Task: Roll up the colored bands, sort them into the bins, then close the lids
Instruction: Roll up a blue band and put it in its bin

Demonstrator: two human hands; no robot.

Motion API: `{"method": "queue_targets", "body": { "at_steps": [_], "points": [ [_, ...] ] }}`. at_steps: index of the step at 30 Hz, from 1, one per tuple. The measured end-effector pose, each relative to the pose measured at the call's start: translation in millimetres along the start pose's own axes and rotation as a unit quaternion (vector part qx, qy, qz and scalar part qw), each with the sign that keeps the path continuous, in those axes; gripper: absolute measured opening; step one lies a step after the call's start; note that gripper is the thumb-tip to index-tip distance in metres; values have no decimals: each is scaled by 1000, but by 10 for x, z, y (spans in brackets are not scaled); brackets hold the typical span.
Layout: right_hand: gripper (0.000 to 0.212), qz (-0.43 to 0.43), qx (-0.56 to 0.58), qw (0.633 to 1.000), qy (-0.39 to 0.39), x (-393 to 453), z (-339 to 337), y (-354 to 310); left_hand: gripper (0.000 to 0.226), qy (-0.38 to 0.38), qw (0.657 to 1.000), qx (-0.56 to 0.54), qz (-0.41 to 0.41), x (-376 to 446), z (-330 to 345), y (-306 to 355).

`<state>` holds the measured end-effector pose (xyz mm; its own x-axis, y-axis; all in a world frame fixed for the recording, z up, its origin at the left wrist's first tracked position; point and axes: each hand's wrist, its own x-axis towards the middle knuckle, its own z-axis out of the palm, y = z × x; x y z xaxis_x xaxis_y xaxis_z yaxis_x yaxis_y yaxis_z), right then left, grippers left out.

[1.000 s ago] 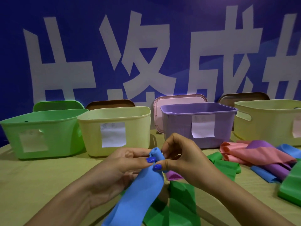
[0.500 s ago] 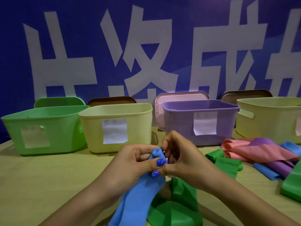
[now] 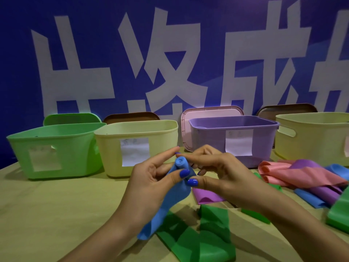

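Blue backdrop [image 3: 207, 25]: large white characters, partly cut off; "成" legible.

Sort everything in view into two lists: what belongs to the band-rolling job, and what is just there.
Belongs to the job:
- blue band, pinched by left hand and right hand
- loose bands and green band
- green bin, yellow bin, purple bin
- pink lid, off its bin

Just there:
- blue banner
- table

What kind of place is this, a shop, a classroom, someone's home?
Probably a staged demo or recording setup, not a home. A big blue banner with large white characters fills the wall, and a row of paper-labelled plastic bins stands on a covered table where two hands roll a blue band.
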<state>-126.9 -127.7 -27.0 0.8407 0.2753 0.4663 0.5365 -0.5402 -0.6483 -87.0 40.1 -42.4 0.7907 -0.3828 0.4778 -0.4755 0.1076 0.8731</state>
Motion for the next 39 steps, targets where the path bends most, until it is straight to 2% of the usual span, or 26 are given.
{"method": "queue_targets", "body": {
  "at_steps": [4, 8, 17, 24, 32, 39],
  "points": [
    [37, 8, 20, 999, 43, 19, 32, 20, 46, 28, 1000, 7, 3, -4, 24, -14],
    [33, 15, 2, 999, 50, 22, 49, 22, 39, 35, 999, -18, -5, -11, 24, -27],
    [43, 34, 9, 993, 111, 29, 100, 80, 42, 8, 998, -60, -22, -17, 74, -24],
    [36, 68, -44, 988, 132, 34, 170, 32, 42, 13, 998, -57, -35, -34, 119, -110],
    [31, 71, -79, 982, 157, 20, 217, -18, 53, 44, 993, -83, -68, -29, 144, -126],
    [26, 69, -66, 984, 153, 6, 199, -60, 33, 29, 988, -103, -114, -26, 98, -61]
  ]
}}
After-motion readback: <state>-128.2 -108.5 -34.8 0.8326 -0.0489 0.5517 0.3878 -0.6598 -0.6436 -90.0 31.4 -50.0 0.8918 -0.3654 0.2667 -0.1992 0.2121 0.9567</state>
